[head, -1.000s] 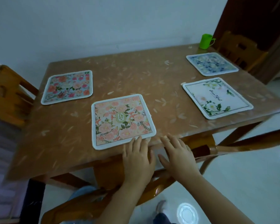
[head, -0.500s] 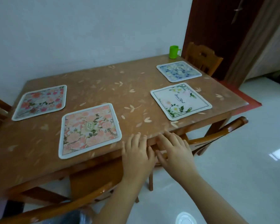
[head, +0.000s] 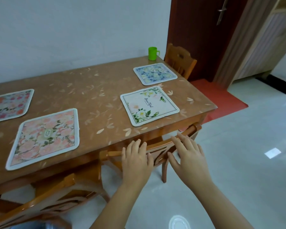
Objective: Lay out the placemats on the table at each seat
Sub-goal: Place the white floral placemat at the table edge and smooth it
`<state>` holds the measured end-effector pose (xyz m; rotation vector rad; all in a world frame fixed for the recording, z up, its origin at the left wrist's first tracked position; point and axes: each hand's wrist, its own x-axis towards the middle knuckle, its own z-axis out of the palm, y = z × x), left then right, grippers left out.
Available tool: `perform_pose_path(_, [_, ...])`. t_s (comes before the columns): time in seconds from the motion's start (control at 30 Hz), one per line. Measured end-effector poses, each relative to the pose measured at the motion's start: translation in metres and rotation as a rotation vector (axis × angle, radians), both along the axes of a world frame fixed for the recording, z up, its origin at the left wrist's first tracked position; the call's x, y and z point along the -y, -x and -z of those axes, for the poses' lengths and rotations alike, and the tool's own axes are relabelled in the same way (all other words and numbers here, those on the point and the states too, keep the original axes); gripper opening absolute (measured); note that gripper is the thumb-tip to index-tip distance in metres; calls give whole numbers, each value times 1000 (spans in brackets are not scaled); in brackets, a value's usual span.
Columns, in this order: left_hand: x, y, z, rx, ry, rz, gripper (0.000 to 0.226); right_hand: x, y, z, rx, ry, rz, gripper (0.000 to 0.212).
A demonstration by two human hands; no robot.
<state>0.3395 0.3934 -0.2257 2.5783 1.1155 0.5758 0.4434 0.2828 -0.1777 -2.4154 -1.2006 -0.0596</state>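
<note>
Watcher: Hands first. Left hand (head: pixel 136 161) and right hand (head: pixel 187 156) both hang flat, fingers straight, holding nothing, over the top rail of the chair (head: pixel 114 153) tucked under the table (head: pixel 89 96). Whether they touch the rail I cannot tell.

Planner: Where do the mats lie from there?

Watcher: White mat (head: pixel 149 105) is straight ahead, just past the fingertips and over the table's edge. Its near corner sits ahead of the left hand and its right corner ahead of the right hand, so it spans the gap between them. Pink mat (head: pixel 44 138) lies well off to the left of the left hand. Blue mat (head: pixel 155 73) is farther ahead, beyond the white one. Red mat (head: pixel 8 104) is farthest left, past the pink.

Planner: Any long axis on the white one?

Watcher: None worth naming, as it looks about square. Its near edge runs roughly parallel to the table's edge.

Planner: Then which hand goes?

Watcher: My guess is that the laying is nearly or wholly done, since four mats lie flat and apart. If the white mat wants a nudge, both hands need only go forward together, the left a little nearer its near corner. The pink would be the left hand's job alone, with a reach sideways.

Planner: And the blue?

Watcher: Right hand, a long reach ahead over the white mat.
</note>
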Motion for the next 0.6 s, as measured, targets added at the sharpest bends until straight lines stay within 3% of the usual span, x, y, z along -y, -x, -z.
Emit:
perform_pose_path(0.37, [-78, -55, 14, -114, -30, -73, 37, -56, -79, 5, 30, 61, -65, 46])
perform_pose_path(0.6, [-150, -90, 36, -275, -33, 36, 39, -131, -118, 9, 75, 75, -181, 43])
